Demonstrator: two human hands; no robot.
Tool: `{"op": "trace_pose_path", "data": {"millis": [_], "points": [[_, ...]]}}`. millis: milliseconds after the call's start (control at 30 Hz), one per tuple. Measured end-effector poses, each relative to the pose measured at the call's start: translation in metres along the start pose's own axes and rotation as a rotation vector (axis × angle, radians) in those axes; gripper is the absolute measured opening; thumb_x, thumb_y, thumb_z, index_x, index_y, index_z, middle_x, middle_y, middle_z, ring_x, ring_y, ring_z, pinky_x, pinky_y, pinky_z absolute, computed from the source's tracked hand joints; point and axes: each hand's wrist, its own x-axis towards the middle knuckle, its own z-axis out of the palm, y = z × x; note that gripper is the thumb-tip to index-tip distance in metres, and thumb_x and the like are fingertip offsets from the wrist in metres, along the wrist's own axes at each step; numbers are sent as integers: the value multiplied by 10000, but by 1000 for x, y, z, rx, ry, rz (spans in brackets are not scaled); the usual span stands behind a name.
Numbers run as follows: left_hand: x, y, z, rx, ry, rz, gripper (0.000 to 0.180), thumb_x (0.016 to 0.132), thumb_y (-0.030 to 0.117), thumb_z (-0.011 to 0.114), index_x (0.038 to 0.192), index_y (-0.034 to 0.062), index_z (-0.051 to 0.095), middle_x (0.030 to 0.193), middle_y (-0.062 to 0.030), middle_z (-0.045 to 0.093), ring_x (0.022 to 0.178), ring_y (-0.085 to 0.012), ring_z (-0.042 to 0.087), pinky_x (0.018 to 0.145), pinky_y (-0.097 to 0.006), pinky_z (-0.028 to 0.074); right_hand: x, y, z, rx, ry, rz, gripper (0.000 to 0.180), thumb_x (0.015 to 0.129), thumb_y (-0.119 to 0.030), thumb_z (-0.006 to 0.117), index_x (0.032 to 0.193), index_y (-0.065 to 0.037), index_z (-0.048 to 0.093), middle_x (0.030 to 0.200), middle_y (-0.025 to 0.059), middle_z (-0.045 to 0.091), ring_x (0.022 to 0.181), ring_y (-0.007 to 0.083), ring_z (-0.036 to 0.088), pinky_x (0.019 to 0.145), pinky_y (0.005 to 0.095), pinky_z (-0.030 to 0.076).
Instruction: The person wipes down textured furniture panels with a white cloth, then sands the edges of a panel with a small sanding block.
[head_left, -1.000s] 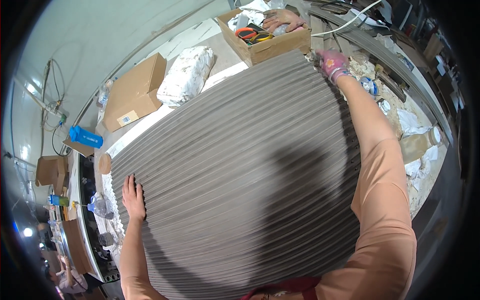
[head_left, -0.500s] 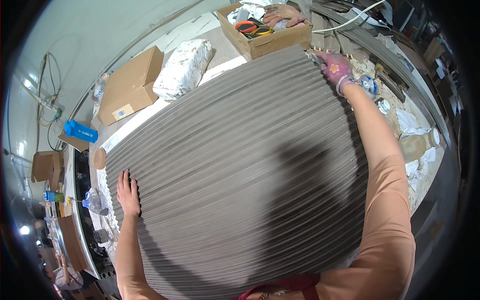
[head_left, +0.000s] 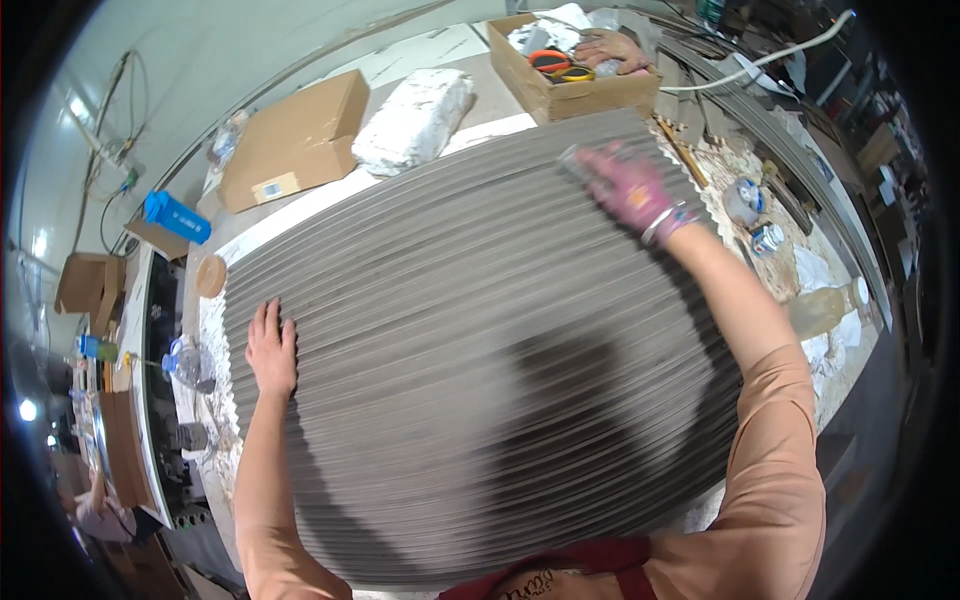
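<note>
My left hand, fingers apart, likely steadies the ridged sheet from its left; my blurry right hand, I can't tell.

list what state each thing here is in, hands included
Ribbed grey panel, lying flat, partly in shadow
Left hand, bare, resting on the panel
Right hand, gloved, blurred, closed on a small grey thing
Carton at the back, open, filled
Plain brown box, shut
White bundle, wrapped, lying down
Blue bottle, lid on
Yellowish bottle, capped
</note>
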Motion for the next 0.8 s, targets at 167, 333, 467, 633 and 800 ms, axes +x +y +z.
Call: {"op": "trace_pose_path", "data": {"millis": [167,333,467,633,800], "points": [[-11,-9,-10,-16,1,-66,512,964,426,450,1422,199,425,1498,-54,373,1379,-277,332,1103,-509,249,65,-233,59,398,48,-321,305,932,-270,513,1220,-252,612,1182,112,622,1001,299,610,835,455,482],[3,9,-5,-47,7,-20,522,961,442,456,1417,188,432,1493,-68,381,1376,-287,337,1106,-503,254,109,-369,85,408,-224,-315,292,967,-302,454,1205,-239,613,1321,131,550,1068,396,574,929,453,478],[-7,3,-9,-53,36,-26,513,957,428,475,1409,186,442,1480,-74,395,1368,-282,346,1102,-498,267,124,-329,79,333,-190,-140,280,952,-281,469,1179,-215,619,1250,161,603,1094,414,577,940,504,456],[-10,-1,-5,-61,80,-33,503,953,423,483,1391,177,460,1462,-74,412,1356,-272,359,1097,-500,272,134,-150,69,5,-338,155,312,907,-316,477,1047,-152,702,1129,187,660,1071,378,622,918,479,468],[-5,7,-7,-74,79,-23,499,950,417,490,1383,170,469,1456,-74,418,1350,-267,363,1093,-501,273,127,-96,27,-138,-190,188,233,820,-233,575,1013,-179,695,970,149,698,926,328,676,785,475,507]]}}
